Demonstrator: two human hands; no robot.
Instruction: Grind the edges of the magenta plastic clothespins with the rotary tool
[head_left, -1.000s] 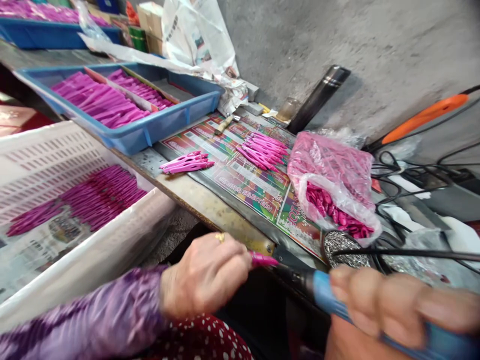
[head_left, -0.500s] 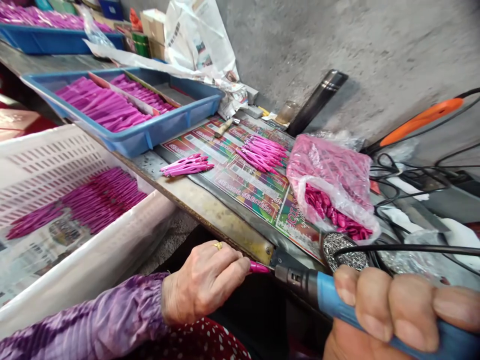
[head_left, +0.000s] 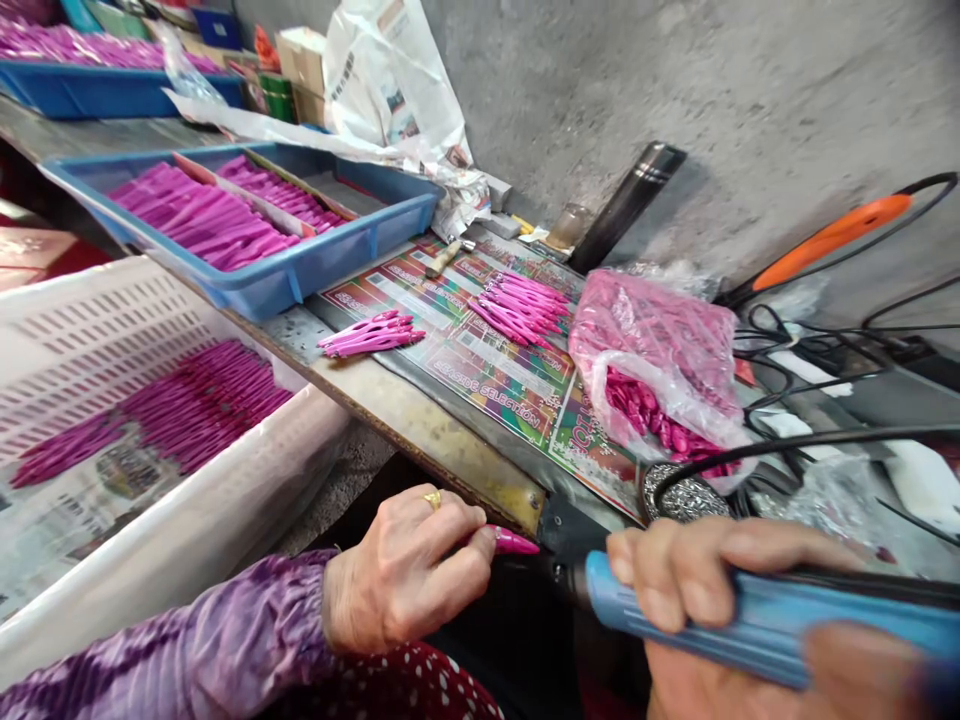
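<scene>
My left hand [head_left: 416,572], with a ring on it, is closed around a glossy pink pointed piece [head_left: 514,541] that looks like a fishing lure. Only its tapered end sticks out past the fingers. In my right hand [head_left: 697,585] is a corded soldering iron [head_left: 622,588] with a blue handle, fingers wrapped around it. Its dark front end lies just right of the pink tip; contact cannot be made out. Behind them on the bench, slim pink pieces form a small bundle [head_left: 373,334] and a larger group [head_left: 519,308].
A bag [head_left: 652,340] of pink parts lies beside a pot of metal shavings [head_left: 686,495]. Black cables [head_left: 795,350] tangle at right near an orange-handled tool [head_left: 832,240]. A blue tray [head_left: 322,262] and a white basket [head_left: 150,530] hold pink pieces.
The soldering iron has shifted slightly left and tilted flatter, and my right hand's fingers have loosened and moved along the handle. The pink piece's tip now points more down and right.
</scene>
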